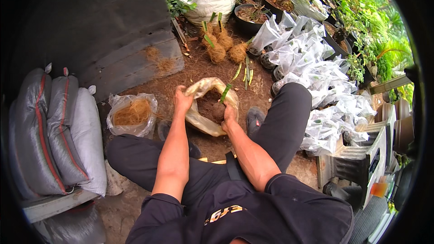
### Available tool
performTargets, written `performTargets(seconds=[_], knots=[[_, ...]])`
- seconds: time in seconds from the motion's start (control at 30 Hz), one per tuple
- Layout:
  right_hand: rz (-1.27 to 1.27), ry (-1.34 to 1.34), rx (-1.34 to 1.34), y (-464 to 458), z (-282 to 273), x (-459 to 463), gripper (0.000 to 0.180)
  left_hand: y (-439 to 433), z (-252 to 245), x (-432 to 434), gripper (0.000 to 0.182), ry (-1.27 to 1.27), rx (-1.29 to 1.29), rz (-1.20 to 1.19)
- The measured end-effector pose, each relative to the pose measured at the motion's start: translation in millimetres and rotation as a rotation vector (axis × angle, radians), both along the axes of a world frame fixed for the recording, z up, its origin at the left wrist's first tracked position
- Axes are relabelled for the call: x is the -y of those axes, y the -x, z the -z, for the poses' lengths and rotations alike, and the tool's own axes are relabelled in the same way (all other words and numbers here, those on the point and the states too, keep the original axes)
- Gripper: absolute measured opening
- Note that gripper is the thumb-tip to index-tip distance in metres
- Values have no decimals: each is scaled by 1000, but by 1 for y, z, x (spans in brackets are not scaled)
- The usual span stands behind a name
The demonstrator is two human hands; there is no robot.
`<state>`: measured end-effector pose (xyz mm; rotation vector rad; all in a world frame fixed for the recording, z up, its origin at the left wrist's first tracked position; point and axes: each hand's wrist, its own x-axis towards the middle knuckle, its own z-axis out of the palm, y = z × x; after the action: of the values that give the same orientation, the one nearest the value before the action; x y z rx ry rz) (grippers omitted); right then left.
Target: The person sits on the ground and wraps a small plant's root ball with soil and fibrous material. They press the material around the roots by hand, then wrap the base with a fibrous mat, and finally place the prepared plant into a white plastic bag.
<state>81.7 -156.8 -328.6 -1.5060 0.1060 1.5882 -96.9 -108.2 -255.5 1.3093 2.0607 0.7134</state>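
Note:
A pale plastic bag [203,126] with a rolled rim stands between my feet, with dark soil [207,104] inside. My left hand [183,101] grips the bag's rim on its left side. At the right side of the opening my right hand [229,112] holds a round ball of soil [218,110], from which a cut green leaf piece [225,93] sticks up. Beyond the bag, several fibre-wrapped balls [216,53] with cut green leaf pieces rest on the ground. Cut leaf strips [248,74] lie nearer to me.
A clear bag of brown fibre [133,112] sits by my left knee. Full sacks [86,139] lean at the far left. Many clear plastic bags [315,71] crowd the right, beside a plastic stool [359,156]. Potted plants [251,17] stand at the back. Loose fibre [165,64] lies on dark sheeting.

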Motion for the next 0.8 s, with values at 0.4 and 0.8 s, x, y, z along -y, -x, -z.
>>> performTargets(seconds=[0.4, 0.8], knots=[[-28, -3, 69, -13, 33, -40, 62, -10, -16, 27, 32, -485, -397, 12], [-168, -75, 347, -15, 5, -19, 27, -52, -6, 42, 48, 119, -351, 59]])
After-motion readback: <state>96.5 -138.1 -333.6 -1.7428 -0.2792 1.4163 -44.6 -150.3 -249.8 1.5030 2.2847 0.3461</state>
